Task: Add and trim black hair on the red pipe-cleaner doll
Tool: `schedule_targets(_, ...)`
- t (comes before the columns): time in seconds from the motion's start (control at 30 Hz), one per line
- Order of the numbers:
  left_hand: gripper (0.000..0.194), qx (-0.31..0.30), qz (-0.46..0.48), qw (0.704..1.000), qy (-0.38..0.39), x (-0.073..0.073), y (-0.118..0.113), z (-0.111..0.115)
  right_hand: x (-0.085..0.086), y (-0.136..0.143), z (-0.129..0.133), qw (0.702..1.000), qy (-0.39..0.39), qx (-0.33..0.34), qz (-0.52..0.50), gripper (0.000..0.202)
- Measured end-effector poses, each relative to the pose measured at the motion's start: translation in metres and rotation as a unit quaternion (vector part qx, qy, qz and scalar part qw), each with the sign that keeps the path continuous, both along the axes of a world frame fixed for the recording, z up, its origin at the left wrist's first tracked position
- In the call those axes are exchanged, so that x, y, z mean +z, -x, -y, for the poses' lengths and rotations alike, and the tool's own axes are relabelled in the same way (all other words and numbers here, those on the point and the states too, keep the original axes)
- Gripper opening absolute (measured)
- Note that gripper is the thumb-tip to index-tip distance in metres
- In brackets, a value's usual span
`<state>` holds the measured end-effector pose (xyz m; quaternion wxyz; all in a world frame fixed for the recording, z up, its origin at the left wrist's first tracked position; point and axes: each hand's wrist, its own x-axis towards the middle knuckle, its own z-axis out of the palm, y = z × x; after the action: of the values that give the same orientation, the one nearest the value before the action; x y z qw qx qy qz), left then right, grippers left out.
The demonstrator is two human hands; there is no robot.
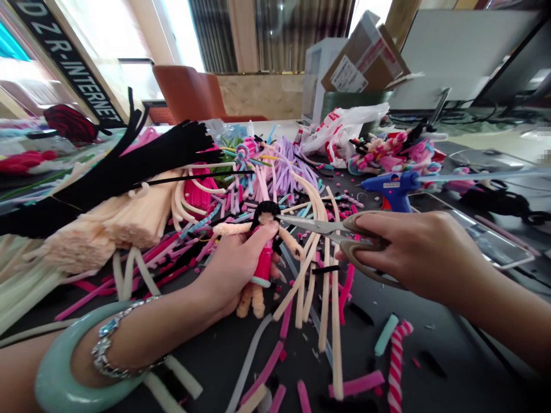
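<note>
A small doll (263, 261) with black hair, a red-pink dress and cream arms and legs is held upright in my left hand (235, 261), the thumb pressed across its chest and chin. My right hand (413, 246) has its fingers through the handles of a pair of scissors (322, 224). The scissor blades point left, their tip at the side of the doll's face by the black hair. Loose cream strips (323, 287) lie beneath the blades.
A blue glue gun (394, 186) lies behind my right hand. Bundled black stems (142, 166) and cream stems (107, 232) are at the left. Colourful scraps cover the dark table (365, 355). A cardboard box (365, 54) and a plastic bag (338, 135) stand at the back.
</note>
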<state>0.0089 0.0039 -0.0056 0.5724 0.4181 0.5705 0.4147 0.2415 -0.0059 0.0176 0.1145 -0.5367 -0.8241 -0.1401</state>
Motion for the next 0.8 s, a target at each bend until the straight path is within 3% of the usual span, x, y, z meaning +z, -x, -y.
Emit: schedule_targets(0.8,0.028,-0.009,-0.002,1.0,0.002,-0.0015,-0.0013,-0.0005,0.0046,-0.0055,-0.0076,0.999,0.044,0.008,-0.022,0.016)
